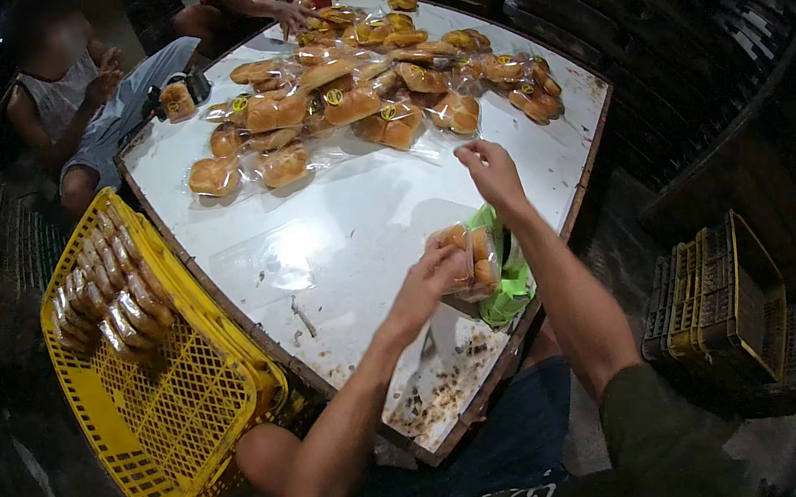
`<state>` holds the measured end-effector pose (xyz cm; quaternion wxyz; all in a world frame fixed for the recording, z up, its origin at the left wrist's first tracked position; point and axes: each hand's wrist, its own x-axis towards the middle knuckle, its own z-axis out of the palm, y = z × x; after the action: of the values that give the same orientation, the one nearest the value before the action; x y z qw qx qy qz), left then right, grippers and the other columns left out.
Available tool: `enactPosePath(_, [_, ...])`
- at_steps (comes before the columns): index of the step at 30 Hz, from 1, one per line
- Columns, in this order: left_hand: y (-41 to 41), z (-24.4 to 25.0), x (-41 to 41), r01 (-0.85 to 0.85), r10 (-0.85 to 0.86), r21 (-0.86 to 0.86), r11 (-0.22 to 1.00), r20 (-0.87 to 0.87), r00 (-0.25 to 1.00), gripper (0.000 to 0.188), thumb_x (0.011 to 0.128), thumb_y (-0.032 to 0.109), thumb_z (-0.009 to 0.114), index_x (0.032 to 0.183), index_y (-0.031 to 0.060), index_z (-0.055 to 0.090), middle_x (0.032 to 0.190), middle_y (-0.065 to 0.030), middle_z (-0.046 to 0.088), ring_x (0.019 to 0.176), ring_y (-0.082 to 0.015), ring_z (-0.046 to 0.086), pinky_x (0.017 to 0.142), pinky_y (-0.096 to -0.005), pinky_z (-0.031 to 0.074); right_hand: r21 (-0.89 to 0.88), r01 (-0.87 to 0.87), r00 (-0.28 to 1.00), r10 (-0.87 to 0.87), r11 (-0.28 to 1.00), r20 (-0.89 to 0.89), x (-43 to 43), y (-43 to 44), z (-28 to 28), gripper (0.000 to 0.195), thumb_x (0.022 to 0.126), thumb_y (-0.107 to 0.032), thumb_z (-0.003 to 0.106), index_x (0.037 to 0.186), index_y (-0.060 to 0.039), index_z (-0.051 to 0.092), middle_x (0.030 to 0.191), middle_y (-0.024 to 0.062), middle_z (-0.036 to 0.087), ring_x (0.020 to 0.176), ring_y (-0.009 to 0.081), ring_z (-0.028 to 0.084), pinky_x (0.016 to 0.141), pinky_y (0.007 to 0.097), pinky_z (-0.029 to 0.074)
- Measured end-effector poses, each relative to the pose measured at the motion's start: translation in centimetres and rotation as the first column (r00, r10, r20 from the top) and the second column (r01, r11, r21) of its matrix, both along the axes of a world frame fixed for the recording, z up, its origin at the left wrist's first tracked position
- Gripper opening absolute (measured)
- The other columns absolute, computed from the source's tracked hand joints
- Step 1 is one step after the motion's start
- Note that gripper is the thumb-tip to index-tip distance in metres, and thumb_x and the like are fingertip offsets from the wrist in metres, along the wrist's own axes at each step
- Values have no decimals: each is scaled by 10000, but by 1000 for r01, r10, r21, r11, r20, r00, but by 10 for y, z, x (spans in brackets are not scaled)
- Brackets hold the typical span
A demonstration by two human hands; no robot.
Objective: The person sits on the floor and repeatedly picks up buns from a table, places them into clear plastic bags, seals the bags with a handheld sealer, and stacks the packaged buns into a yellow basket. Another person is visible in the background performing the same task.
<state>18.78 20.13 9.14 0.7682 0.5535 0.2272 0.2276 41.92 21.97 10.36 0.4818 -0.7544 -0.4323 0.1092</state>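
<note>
My left hand point(431, 274) is on a clear-wrapped pack of buns point(450, 236), its fingers blurred across the near side. A second wrapped pack point(484, 260) stands right against it. Just right of these packs is a bright green object point(505, 302), partly hidden by my right forearm. My right hand point(493, 171) is raised over the white tabletop, fingers curled, close to the near edge of the bread pile; whether something thin is pinched in it cannot be seen. Beyond it lies a heap of bagged buns point(351, 105), several bearing yellow labels.
A yellow plastic crate point(178, 402) with rows of wrapped bread point(112, 283) stands left of the white table point(355, 201). A flat clear bag point(262, 261) lies on the tabletop. Stacked crates point(718, 306) are at right. One person sits far left; another person's hand point(295, 17) reaches the pile.
</note>
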Motion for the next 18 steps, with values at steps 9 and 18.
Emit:
enactPosePath(9, [28, 6, -37, -487, 514, 226, 844, -80, 854, 704, 891, 272, 678, 1427, -36, 340, 1522, -257, 268, 1399, -379, 298, 1120, -429, 294, -679, -54, 924, 295, 732, 244, 24, 122, -79, 664, 849, -562, 587, 1137, 33, 655, 1196, 244, 632, 1069, 376, 615, 924, 419, 469])
enactPosePath(18, [58, -33, -89, -246, 781, 881, 405, -192, 595, 625, 815, 199, 704, 1378, 66, 467, 1306, -168, 554, 1240, -390, 485, 1055, -495, 352, 4, -403, 815, 357, 915, 457, -212, -62, 48, 338, 866, -240, 674, 1114, -18, 616, 1215, 148, 556, 1177, 347, 455, 1040, 489, 324])
